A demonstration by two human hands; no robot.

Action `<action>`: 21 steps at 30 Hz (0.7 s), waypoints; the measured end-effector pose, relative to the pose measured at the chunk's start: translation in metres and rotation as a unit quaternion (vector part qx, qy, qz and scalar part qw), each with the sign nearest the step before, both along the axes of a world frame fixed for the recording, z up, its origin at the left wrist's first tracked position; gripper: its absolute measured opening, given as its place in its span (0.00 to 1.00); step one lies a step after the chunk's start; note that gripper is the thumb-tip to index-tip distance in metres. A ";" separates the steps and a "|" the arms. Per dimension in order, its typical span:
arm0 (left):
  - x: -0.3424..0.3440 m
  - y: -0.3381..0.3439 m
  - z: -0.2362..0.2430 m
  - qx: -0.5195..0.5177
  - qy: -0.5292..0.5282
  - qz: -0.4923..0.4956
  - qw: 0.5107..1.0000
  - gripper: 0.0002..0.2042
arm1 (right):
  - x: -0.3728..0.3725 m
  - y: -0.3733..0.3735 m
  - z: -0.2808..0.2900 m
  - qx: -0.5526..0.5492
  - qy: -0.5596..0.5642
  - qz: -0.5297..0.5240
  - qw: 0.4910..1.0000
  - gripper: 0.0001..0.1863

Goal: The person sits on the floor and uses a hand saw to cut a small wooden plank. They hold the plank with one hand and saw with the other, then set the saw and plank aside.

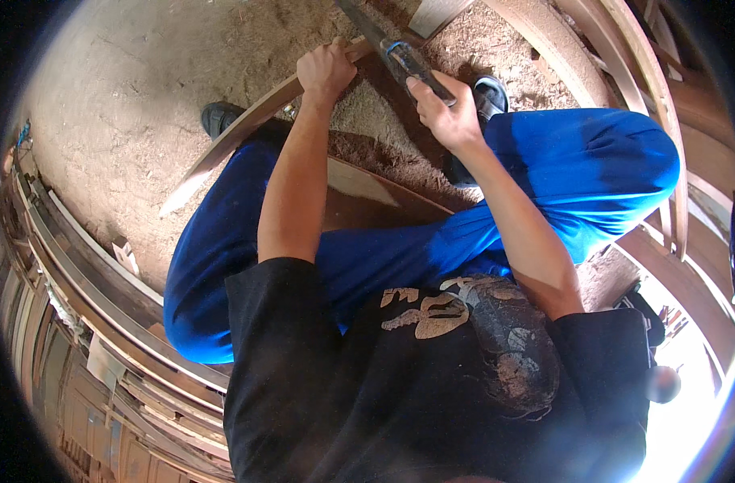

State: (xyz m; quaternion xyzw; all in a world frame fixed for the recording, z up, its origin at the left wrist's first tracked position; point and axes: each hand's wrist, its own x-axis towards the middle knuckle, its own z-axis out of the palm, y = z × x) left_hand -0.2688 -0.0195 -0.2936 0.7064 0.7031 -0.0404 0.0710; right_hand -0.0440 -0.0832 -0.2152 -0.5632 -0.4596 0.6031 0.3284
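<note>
My left hand is closed around a long, thin wooden plank, which slants from the lower left toward the upper middle. My right hand grips the dark handle of a long tool with a blue band. The tool's long dark part runs up out of view, across the plank just right of my left hand; whether it touches the wood is hard to tell. A wooden board lies between my legs.
My blue-trousered legs are bent, with shoes on the dirt floor. Curved wooden pieces lie at the upper right and along the right side. Stacks of long timber strips line the left.
</note>
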 end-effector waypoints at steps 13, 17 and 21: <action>-0.009 -0.003 -0.004 0.014 -0.010 -0.007 1.000 0.17 | -0.008 0.001 0.004 -0.024 -0.105 0.055 0.993 0.32; -0.006 0.000 -0.002 -0.005 -0.002 -0.005 1.000 0.18 | -0.009 -0.001 -0.012 -0.017 -0.128 0.045 0.991 0.41; -0.005 0.005 0.002 -0.023 0.009 -0.004 1.000 0.18 | -0.011 0.001 -0.017 -0.012 -0.144 0.037 0.989 0.40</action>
